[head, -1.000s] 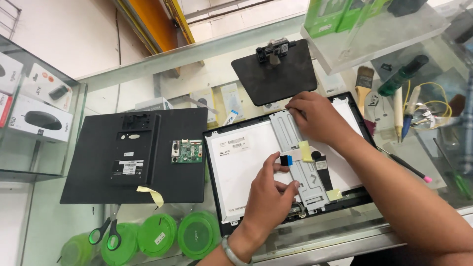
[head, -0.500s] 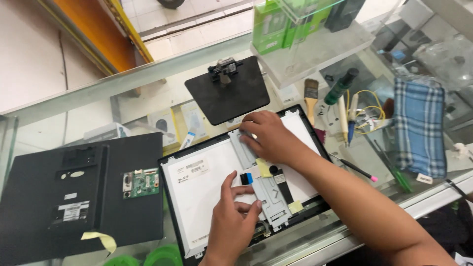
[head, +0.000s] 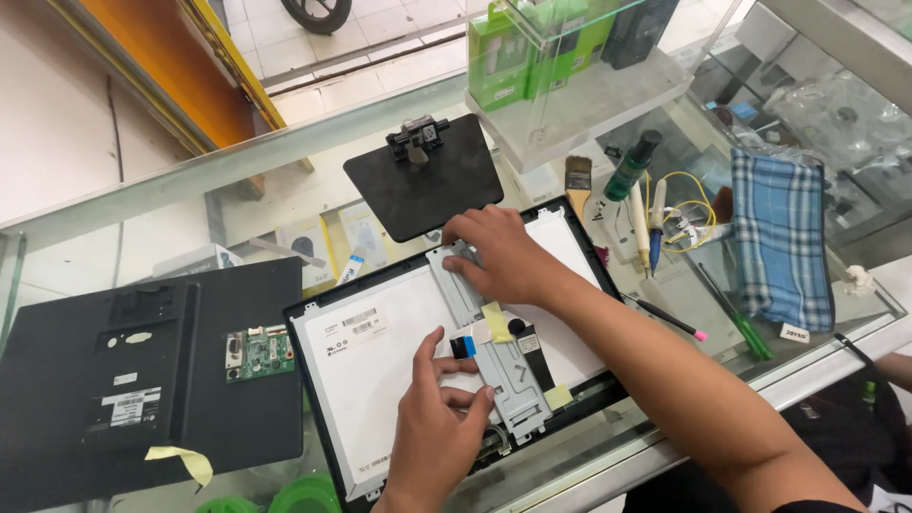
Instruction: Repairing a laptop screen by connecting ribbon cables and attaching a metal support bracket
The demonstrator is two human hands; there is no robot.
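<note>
While both hands work on it, the glass display counter (head: 285, 161) fills the frame, tiled floor and an orange-yellow door frame (head: 190, 76) beyond it at upper left. Black plastic rear cover (head: 142, 380) lies lower left, a small green circuit board (head: 256, 353) on it, a yellow tape strip (head: 185, 463) at its lower edge. Centre frame: opened flat display panel with white back and black bezel (head: 380, 380), lying flat on the glass. Silver metal bracket plate (head: 503, 370) runs diagonally across it. Right hand (head: 503, 256) presses flat on the bracket's upper end, fingers spread, gripping nothing. Left hand (head: 442, 427) rests at the bracket's lower left side, fingers curled; thumb and forefinger sit beside the small blue-tabbed ribbon connector (head: 463, 347), can't tell if they pinch it. Black oval stand base (head: 427, 185) sits just above the panel. Right of frame: blue checked cloth (head: 784, 237), paintbrush (head: 577, 185), a pink-tipped pen (head: 670, 319).
</note>
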